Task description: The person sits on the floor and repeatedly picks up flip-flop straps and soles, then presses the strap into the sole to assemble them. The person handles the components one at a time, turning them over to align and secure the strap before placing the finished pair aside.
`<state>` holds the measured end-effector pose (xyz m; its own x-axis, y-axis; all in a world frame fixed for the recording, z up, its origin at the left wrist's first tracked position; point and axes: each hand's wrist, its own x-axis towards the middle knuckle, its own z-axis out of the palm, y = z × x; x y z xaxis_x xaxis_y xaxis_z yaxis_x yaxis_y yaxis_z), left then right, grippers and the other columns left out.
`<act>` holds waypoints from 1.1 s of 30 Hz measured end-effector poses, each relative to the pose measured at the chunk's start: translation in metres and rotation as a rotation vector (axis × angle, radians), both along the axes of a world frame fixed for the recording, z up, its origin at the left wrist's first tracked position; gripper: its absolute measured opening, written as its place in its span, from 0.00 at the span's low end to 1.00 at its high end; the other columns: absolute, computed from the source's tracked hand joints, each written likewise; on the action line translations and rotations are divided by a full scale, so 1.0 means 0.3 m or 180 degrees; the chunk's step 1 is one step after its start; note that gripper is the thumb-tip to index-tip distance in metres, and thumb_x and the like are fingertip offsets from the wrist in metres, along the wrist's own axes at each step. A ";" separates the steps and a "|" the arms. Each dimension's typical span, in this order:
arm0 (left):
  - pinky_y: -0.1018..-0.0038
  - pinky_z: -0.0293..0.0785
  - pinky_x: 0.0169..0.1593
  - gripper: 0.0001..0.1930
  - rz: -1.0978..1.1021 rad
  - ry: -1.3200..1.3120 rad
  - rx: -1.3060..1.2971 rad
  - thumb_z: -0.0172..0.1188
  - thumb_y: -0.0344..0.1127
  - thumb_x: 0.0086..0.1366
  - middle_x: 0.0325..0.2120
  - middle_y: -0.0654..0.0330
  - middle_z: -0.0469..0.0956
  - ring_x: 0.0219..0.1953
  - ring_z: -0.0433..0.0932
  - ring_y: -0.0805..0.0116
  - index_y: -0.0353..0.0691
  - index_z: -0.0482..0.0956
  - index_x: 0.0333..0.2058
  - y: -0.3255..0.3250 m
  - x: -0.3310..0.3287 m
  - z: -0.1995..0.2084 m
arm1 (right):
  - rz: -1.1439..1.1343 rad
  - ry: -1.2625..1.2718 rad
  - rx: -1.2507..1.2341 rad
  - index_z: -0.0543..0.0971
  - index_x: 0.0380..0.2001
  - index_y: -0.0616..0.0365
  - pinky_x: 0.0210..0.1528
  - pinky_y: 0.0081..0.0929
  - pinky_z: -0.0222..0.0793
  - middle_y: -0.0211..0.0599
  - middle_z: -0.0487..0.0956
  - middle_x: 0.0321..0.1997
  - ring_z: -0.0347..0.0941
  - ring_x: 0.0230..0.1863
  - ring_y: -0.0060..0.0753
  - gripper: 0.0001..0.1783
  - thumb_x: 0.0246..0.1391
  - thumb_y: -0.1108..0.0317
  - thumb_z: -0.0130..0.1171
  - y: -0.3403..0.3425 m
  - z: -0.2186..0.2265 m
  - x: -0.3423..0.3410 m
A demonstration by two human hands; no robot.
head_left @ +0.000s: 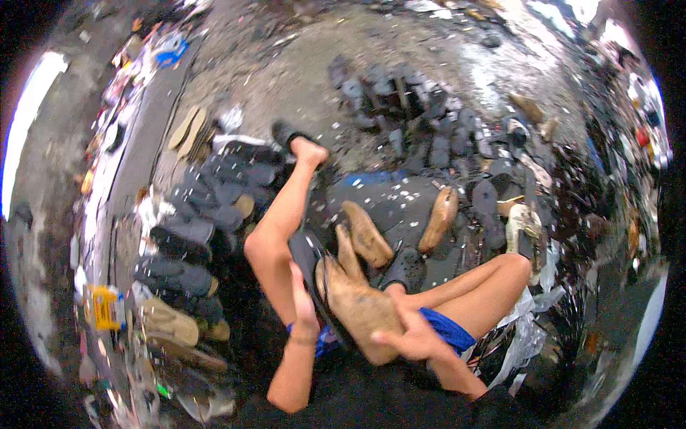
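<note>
A dirt floor (279,61) strewn with pale scraps spreads out beyond the grip. The right grip (420,334) holds a tan shoe last (356,309) by one end, thumb and fingers spread over it; the last lies between the two hands. The left grip (304,307) lies with straight fingers along a black sole (307,254) beside that last; whether it clasps the sole, I cannot tell. Just beyond the right grip is a black clog (405,269), and farther ahead another last (439,220). Left of the left grip lie dark grey soles (175,275).
</note>
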<state>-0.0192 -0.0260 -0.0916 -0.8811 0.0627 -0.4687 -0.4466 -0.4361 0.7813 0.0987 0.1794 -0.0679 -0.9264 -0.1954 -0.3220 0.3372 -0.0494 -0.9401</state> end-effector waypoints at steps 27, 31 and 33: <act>0.58 0.67 0.61 0.30 0.1137 0.0837 -0.5037 0.64 0.44 0.62 0.50 0.39 0.76 0.54 0.75 0.43 0.30 0.71 0.57 -0.824 -0.591 0.180 | -0.0254 0.1243 0.1764 0.76 0.51 0.58 0.47 0.30 0.77 0.41 0.75 0.50 0.79 0.43 0.34 0.24 0.54 0.61 0.70 0.077 -0.396 -1.031; 0.50 0.62 0.62 0.41 -0.0615 -0.0302 -0.6917 0.72 0.50 0.52 0.55 0.43 0.75 0.58 0.70 0.40 0.36 0.69 0.61 -0.991 -0.605 0.187 | -0.0815 0.0924 0.3180 0.73 0.54 0.57 0.65 0.47 0.62 0.59 0.66 0.62 0.63 0.64 0.61 0.30 0.53 0.52 0.67 0.348 -0.556 -1.239; 0.51 0.57 0.66 0.39 -0.0241 0.0606 -0.6972 0.70 0.46 0.56 0.61 0.42 0.69 0.64 0.64 0.42 0.34 0.67 0.63 -0.966 -0.559 0.189 | -0.1250 0.0594 0.3921 0.71 0.56 0.55 0.69 0.52 0.55 0.68 0.56 0.69 0.55 0.68 0.71 0.33 0.51 0.49 0.66 0.501 -0.608 -1.372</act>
